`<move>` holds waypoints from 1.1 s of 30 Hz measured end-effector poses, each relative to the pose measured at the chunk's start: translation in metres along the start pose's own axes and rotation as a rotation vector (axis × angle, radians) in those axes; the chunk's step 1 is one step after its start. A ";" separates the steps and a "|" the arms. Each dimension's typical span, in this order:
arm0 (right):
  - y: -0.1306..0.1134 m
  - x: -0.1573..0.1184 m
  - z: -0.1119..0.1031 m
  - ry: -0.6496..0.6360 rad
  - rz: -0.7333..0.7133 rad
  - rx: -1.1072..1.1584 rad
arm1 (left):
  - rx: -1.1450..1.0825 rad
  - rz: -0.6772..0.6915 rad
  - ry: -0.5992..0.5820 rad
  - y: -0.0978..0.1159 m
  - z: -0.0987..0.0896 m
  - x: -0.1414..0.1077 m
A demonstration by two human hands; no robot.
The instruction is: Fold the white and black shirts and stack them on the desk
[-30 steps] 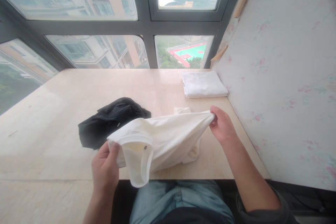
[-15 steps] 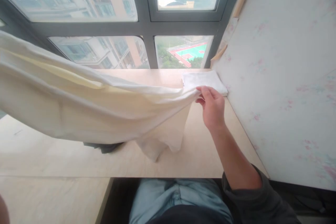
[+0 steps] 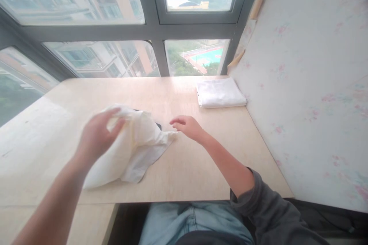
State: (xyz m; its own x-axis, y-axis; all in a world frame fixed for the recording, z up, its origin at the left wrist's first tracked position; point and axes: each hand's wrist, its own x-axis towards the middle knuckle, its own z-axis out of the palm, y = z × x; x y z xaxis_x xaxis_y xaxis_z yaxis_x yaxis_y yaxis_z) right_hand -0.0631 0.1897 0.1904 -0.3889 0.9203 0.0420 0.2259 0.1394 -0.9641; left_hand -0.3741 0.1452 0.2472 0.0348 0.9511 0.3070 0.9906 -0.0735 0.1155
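Observation:
A cream-white cloth [image 3: 123, 157] hangs bunched above the wooden surface, its lower part spread loosely on the boards. My left hand [image 3: 99, 134] grips its upper left part between thumb and fingers, slightly blurred. With thumb and fingertips pinched, my right hand [image 3: 186, 125] has hold of the narrow right end of the same cloth. Behind the cloth a bit of a dark item [image 3: 158, 126] peeks out; most of it is covered. What kind of cloth piece this is, I cannot tell.
A folded white cloth [image 3: 220, 93] lies at the back right, near the flowered wall [image 3: 310, 95]. Grey window frames [image 3: 115, 32] rise behind the pale wooden surface [image 3: 195, 176]. Its front edge runs just before my lap.
The cloth was stretched wide toward the left; now it is gathered between my hands. My left hand has come into view, and my right hand has moved left and lower.

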 end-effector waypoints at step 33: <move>0.137 0.100 -0.217 0.407 0.485 -1.278 | -0.285 0.369 0.000 0.132 0.161 -0.089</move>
State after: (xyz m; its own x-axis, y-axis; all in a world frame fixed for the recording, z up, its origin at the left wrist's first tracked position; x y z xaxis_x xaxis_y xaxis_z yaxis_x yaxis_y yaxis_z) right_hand 0.1223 0.3805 0.1194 0.1881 0.9801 0.0637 0.9821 -0.1873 -0.0187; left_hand -0.2251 0.0992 0.0835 0.3784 0.8458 0.3760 0.8362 -0.4866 0.2531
